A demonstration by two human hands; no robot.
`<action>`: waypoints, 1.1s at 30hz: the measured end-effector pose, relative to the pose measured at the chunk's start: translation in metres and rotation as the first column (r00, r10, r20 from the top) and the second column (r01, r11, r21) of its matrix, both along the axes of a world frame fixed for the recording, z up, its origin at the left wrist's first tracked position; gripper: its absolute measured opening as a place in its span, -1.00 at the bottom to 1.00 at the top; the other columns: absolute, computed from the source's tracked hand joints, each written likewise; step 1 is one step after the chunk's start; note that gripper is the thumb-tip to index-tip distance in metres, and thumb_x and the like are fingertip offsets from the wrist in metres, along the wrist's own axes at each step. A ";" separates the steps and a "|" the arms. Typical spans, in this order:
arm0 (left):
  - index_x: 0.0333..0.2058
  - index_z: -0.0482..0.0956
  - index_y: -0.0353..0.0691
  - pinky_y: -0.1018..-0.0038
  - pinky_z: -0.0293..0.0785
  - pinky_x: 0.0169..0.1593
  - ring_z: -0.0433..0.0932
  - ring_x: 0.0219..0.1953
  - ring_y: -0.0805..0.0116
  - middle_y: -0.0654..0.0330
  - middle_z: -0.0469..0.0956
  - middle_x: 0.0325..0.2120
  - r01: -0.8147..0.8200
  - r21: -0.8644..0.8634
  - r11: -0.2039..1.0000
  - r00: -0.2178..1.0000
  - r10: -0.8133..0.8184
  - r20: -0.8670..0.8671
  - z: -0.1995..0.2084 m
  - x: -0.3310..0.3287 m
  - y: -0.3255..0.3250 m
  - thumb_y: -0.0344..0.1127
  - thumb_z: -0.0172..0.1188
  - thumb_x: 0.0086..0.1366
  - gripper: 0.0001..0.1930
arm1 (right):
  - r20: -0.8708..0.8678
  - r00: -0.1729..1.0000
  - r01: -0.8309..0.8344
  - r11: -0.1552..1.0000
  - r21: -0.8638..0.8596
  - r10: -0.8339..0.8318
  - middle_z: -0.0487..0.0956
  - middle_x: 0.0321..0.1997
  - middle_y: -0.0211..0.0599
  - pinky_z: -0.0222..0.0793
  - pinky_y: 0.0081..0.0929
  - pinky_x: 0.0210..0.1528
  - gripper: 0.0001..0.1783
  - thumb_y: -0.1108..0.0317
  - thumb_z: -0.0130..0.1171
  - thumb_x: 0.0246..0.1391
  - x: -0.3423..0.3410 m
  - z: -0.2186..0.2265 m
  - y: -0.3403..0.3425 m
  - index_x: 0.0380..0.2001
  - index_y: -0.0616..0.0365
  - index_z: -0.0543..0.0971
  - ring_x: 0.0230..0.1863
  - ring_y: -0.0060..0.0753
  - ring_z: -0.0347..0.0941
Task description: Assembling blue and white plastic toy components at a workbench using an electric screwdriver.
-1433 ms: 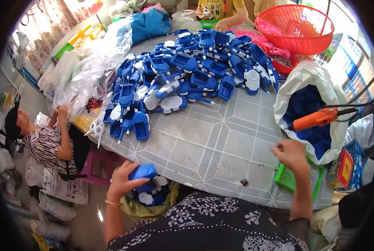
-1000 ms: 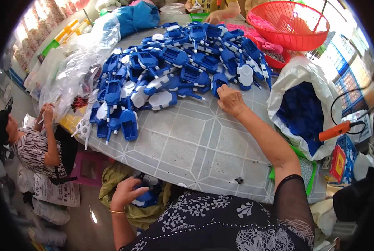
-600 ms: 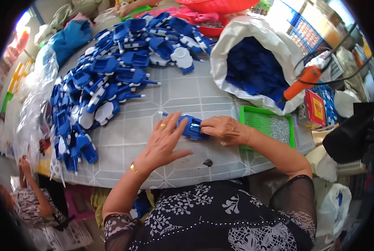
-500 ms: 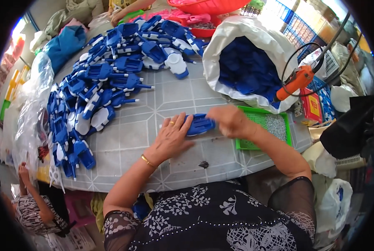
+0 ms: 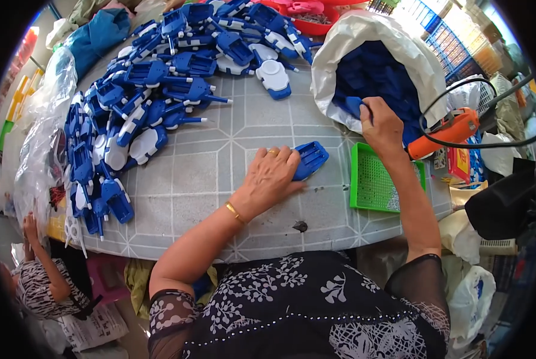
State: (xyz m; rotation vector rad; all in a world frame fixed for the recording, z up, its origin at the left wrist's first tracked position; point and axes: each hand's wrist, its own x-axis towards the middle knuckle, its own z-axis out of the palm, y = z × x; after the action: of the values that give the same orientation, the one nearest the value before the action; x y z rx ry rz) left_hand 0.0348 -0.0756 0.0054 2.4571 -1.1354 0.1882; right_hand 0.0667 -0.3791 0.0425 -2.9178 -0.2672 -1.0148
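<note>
Beneath the fingers of my left hand lies a blue plastic casing, held down on the table with its recessed face up. The fingers cover its left end. My right hand is at the near rim of a white sack, pinching a small blue plastic piece. More blue pieces fill the sack. Just below my right wrist, a green basket holds small metal screws, partly covered by my forearm.
Blue and white plastic assemblies are heaped along the left and far table. An orange electric screwdriver with a black cable hangs at the right. White scissors lie at the left edge. A dark lump sits near the front. Another person is at lower left.
My right hand has moved from beside the casing up to the sack and now holds a blue piece. My left hand and the casing have shifted right, and the casing is tilted differently.
</note>
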 end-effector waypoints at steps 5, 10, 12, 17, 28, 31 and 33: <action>-0.06 0.48 -0.24 0.12 0.41 -0.02 0.55 -0.13 0.02 0.06 0.51 -0.15 0.000 -0.035 0.999 1.000 0.000 0.018 -0.004 -0.002 -0.002 -0.15 0.46 0.12 -0.50 | -0.294 0.758 0.193 0.230 0.954 0.583 0.63 -0.27 -0.46 0.53 -0.54 -0.37 -0.73 0.24 0.18 0.43 -0.030 -0.009 0.034 -0.05 0.25 0.64 -0.32 -0.61 0.54; 0.15 0.47 -0.26 0.13 0.42 0.08 0.55 0.02 -0.02 0.01 0.55 0.03 -0.021 -0.097 0.995 0.998 0.015 -0.068 0.002 -0.009 0.009 -0.13 0.51 0.06 -0.30 | -0.555 0.618 0.253 0.528 0.811 0.556 0.66 -0.16 -0.34 0.53 -0.43 -0.27 -0.74 0.28 0.22 0.37 -0.049 -0.038 0.049 -0.07 0.28 0.65 -0.26 -0.55 0.56; 0.16 0.47 -0.27 0.12 0.41 0.13 0.53 0.07 -0.04 0.02 0.56 0.03 -0.056 -0.138 0.989 0.996 0.046 -0.078 -0.001 -0.010 0.007 -0.08 0.53 0.05 -0.26 | -0.420 0.820 0.005 0.728 0.685 0.389 0.66 -0.09 -0.25 0.51 -0.35 -0.18 -0.71 0.34 0.24 0.31 -0.058 -0.037 0.065 0.03 0.25 0.62 -0.27 -0.38 0.58; 0.13 0.47 -0.24 0.15 0.38 0.09 0.51 0.04 0.02 0.07 0.54 -0.06 -0.036 -0.202 0.979 0.998 0.023 -0.066 -0.008 -0.005 0.008 -0.12 0.53 0.03 -0.29 | -0.413 0.742 -0.198 0.761 0.618 0.529 0.48 0.28 -0.29 0.45 -0.50 -0.19 -0.38 0.47 0.36 0.13 -0.067 -0.030 0.053 0.29 0.05 0.51 -0.16 -0.45 0.49; 0.17 0.50 -0.23 0.16 0.44 0.07 0.54 0.00 -0.01 0.06 0.58 0.05 0.084 -0.275 0.958 0.987 -0.118 -0.111 -0.013 0.008 0.027 -0.14 0.58 -0.04 -0.22 | -0.374 0.671 -0.470 0.757 0.454 0.640 0.57 0.18 -0.13 0.49 -0.17 0.21 -0.25 0.37 0.57 -0.16 -0.078 -0.017 0.052 0.20 0.11 0.57 0.17 0.00 0.54; 0.17 0.50 -0.23 0.15 0.45 0.08 0.54 -0.01 -0.02 0.06 0.58 0.04 0.085 -0.260 0.962 0.985 -0.120 -0.124 -0.013 0.008 0.027 -0.14 0.58 -0.05 -0.22 | -0.361 0.698 -0.477 0.777 0.409 0.619 0.59 0.12 -0.20 0.51 -0.20 0.12 -0.24 0.35 0.59 -0.20 -0.075 -0.017 0.057 0.17 0.08 0.59 0.07 -0.07 0.55; 0.13 0.49 -0.21 0.15 0.42 0.12 0.50 0.00 0.02 0.08 0.55 -0.02 0.087 -0.284 0.955 0.984 -0.128 -0.127 -0.012 0.008 0.026 -0.21 0.56 -0.04 -0.28 | -0.336 0.707 -0.488 0.773 0.405 0.622 0.60 0.10 -0.22 0.51 -0.23 0.09 -0.27 0.35 0.60 -0.22 -0.072 -0.019 0.058 0.14 0.06 0.62 0.02 -0.09 0.54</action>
State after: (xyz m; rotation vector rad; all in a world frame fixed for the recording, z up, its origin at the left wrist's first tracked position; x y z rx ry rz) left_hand 0.0423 -0.0501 -0.0063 2.1210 -1.0963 0.1244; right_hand -0.0056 -0.3207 0.0238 -2.4344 -0.8410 -0.2313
